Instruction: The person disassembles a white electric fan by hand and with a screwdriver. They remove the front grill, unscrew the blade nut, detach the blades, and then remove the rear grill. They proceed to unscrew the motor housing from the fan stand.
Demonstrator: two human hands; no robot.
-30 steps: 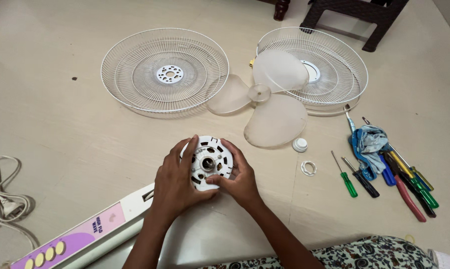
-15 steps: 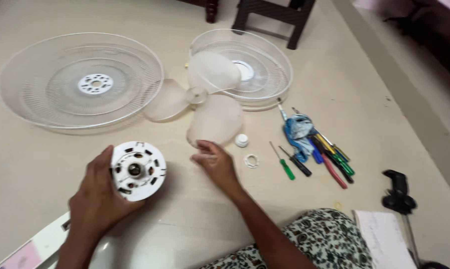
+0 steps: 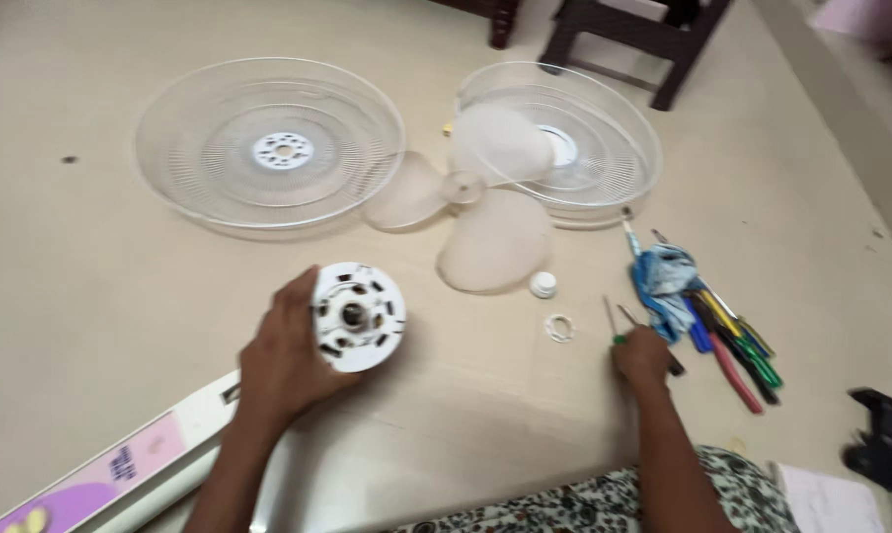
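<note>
Left hand (image 3: 288, 360) cups round white motor housing (image 3: 358, 316) from its 8 o'clock side, fingers wrapped around rim, housing face up toward camera, low centre of frame.

Right hand (image 3: 643, 357) at 3 o'clock from housing, well apart, fingers curled down over green-handled screwdriver (image 3: 616, 326); whether grip has closed, cannot tell.

Screwdriver long axis runs 11-to-5 o'clock, shaft tip toward 11, handle under fingers.

Right hand nearer to tool bundle (image 3: 707, 316), which lies just beside it at 2 o'clock.

Small white ring (image 3: 559, 328) sits between the hands.

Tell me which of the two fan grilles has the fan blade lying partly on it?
The right grille, nearest the dark stool; one lobe of the translucent blade overlaps it. The left grille lies uncovered.
</note>
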